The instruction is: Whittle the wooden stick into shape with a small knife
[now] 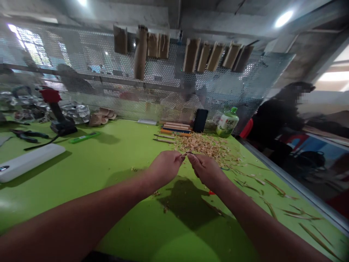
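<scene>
My left hand [165, 166] and my right hand [208, 169] meet above the green table [122, 156], fingertips nearly touching. Both are closed in a pinch. Between them shows a bit of something thin and dark, mostly hidden by the fingers; its kind cannot be made out. Just beyond the hands lies a heap of pale curled shavings [209, 145]. To the left of the heap are two thin sticks with dark tips [163, 141]. A small red thing [212, 192] is partly covered by my right forearm.
Flat sticks [177, 126], a dark upright phone-like slab [200, 120] and a green bottle [228, 123] stand behind. Pliers [28, 135], a red-and-black power tool [57, 109], a green cutter [85, 137] and a white case [32, 162] lie left. Long strips [275, 187] are scattered right. A person [280, 116] sits beyond.
</scene>
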A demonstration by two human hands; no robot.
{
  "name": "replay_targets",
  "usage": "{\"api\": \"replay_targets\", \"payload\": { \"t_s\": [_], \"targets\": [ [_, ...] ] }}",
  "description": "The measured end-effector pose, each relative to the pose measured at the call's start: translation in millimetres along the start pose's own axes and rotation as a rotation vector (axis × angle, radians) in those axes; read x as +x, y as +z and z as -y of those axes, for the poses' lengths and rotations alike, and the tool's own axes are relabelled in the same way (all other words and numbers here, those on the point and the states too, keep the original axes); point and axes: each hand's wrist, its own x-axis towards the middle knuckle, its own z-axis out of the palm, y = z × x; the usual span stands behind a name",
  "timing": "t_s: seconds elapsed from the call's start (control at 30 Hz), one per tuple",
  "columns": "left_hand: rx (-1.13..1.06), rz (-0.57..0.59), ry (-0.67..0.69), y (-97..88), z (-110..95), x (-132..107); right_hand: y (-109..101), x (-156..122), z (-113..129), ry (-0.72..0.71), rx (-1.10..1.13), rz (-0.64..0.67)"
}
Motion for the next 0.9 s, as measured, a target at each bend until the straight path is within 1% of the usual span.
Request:
{"api": "replay_targets", "payload": {
  "t_s": [0.13, 0.23, 0.33, 0.43, 0.5, 0.57, 0.63, 0.73, 0.8, 0.9],
  "targets": [
    [-0.010, 0.001, 0.008, 2.4, 2, 1, -1, 0, 2, 0.002, -0.129, -0.044],
    [-0.136, 0.043, -0.066, 5.5, 4, 1, -2, -2, 5, -0.017, -0.298, -0.068],
    [-0.389, 0.131, -0.209, 8.8, 3, -2, -4, -4, 7, -0.016, -0.499, -0.099],
    [-0.699, 0.211, -0.324, 10.4, 1, -4, -6, -6, 7, -0.042, -0.645, -0.168],
    [-0.868, 0.214, -0.369, 10.0, 0, -4, -7, -7, 6, -0.092, -0.669, -0.200],
    [-0.985, 0.175, -0.386, 9.0, 0, -2, -8, -8, 5, -0.162, -0.639, -0.207],
    [-1.025, 0.121, -0.337, 8.1, 1, 0, -8, -8, 4, -0.189, -0.568, -0.204],
    [-0.965, 0.072, -0.206, 7.4, 5, 3, -8, -6, 4, -0.112, -0.479, -0.195],
    [-0.913, 0.042, -0.150, 7.1, 5, 3, -8, -3, 4, -0.085, -0.450, -0.183],
    [-0.881, 0.004, -0.084, 6.6, 4, 2, -7, -1, 3, -0.144, -0.413, -0.183]
  ]
}}
